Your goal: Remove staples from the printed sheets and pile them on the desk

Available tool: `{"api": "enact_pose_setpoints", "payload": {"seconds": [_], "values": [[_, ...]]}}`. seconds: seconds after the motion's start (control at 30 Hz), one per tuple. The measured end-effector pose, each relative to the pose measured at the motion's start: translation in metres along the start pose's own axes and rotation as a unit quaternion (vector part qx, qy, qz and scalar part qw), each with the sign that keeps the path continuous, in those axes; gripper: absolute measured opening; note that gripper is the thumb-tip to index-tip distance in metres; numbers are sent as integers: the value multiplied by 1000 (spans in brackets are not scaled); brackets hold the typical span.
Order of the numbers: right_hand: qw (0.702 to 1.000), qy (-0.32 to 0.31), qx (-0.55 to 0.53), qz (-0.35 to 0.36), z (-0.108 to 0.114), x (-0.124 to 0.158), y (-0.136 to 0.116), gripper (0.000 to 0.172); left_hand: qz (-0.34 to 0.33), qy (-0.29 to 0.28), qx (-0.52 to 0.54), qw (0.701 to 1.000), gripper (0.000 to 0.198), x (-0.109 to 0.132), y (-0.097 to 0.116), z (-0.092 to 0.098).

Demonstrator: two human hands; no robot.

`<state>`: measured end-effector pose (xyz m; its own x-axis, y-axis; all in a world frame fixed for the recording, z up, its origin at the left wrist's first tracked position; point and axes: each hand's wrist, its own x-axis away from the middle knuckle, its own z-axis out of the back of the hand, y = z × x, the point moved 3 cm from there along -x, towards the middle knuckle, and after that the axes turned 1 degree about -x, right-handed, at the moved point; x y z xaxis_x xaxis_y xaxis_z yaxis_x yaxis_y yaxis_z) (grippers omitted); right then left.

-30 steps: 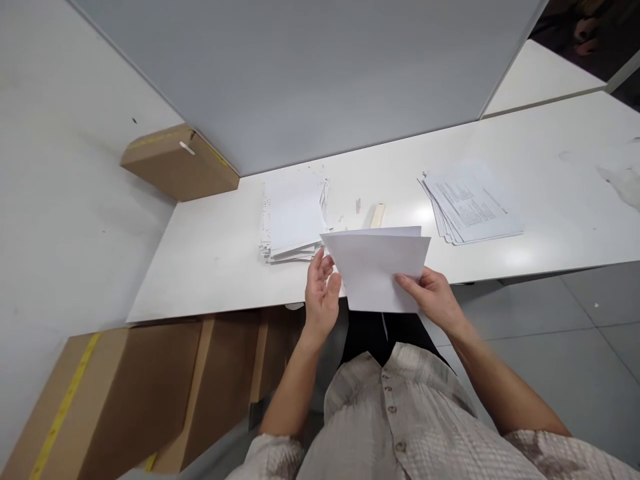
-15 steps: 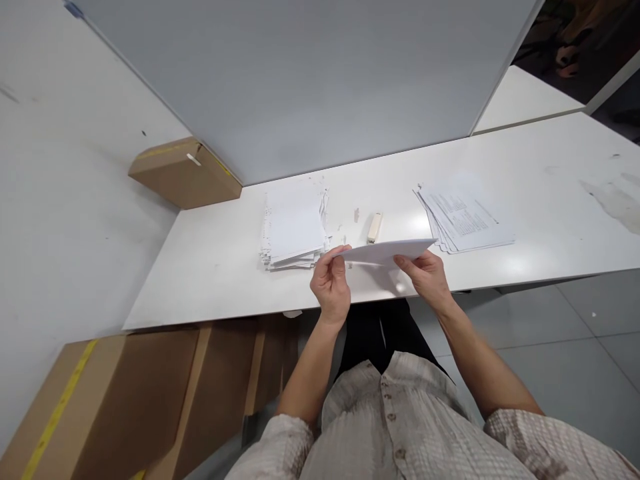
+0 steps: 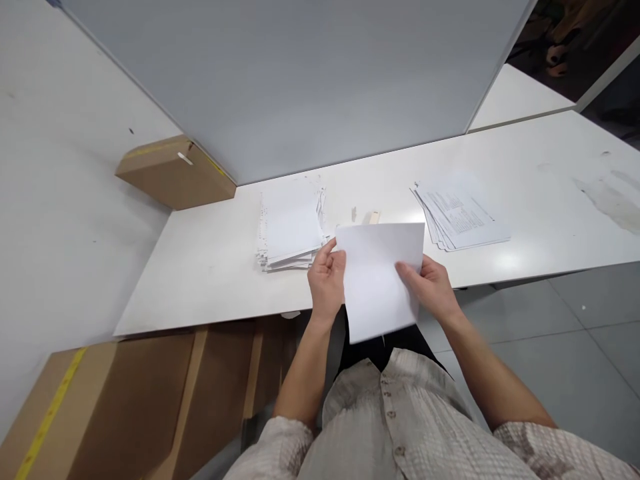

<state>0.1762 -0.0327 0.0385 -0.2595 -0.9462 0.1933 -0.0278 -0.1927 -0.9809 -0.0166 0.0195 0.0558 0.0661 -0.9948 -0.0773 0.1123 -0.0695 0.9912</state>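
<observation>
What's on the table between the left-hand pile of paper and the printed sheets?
In the head view, a cream-coloured object, partly hidden behind the held paper, and at least one small mark or scrap.

We hold both hands up before our waist, left and right nearly level, well apart. Left grip [image 3: 326,283]: fingers [image 3: 323,259] curled, thumb [image 3: 339,261] pointing up, palm side facing inward. Right grip [image 3: 434,288]: thumb [image 3: 409,275] reaching inward on near side, pressed flat, other fingers behind, partly hidden. Our left forearm [image 3: 299,377] rises steeply, wrist about straight; our right forearm [image 3: 493,373] slants inward and up, elbow out wide. Both forearms bare.
</observation>
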Motion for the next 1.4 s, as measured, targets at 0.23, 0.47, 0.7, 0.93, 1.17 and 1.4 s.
{"api": "enact_pose_setpoints", "payload": {"seconds": [0.23,0.47,0.7,0.93,1.17,1.4], "values": [[989,17,-3,-149,13,14,49,35,122,-140,-63,981,38,29,-51,-9],[990,46,26,-127,14,0,50,31,103,-125,-136,977,20,-3,-51,-23],[990,50,37,-129,18,-11,55,32,94,-141,-150,974,23,-11,-61,-30],[989,4,72,-130,25,-11,53,38,92,-135,-139,977,24,-8,-62,-27],[903,152,395,68,42,-69,-15,53,120,-153,-114,974,24,-2,-66,-23],[825,-172,472,260,-52,-161,-19,32,161,-140,-84,973,25,16,-64,-22]]}}
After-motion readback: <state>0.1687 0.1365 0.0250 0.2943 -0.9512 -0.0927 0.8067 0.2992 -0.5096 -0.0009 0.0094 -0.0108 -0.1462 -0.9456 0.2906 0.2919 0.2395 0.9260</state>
